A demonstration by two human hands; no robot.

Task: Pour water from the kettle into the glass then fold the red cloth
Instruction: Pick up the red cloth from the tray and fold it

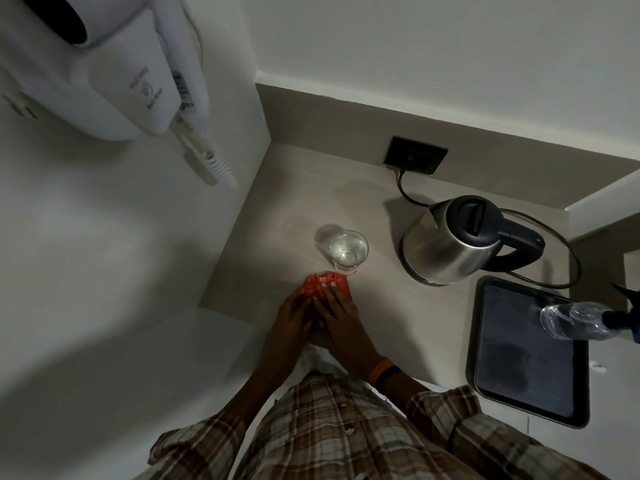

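The red cloth (323,285) lies bunched into a small bundle on the beige counter (374,306), just in front of the glass. My left hand (294,315) and my right hand (341,313) rest side by side on it, fingers pressing its near part; most of the cloth is hidden under them. The clear glass (348,249) stands upright behind the cloth with water in it. To its right the steel kettle (457,242) with a black lid and handle sits upright on its base, spout toward the back wall.
A dark tray (526,386) lies at the right front edge, with a clear plastic bottle (575,320) over its far corner. The kettle's cord runs to a black socket (415,155) on the back wall. A white wall-mounted hair dryer (114,74) hangs at the upper left.
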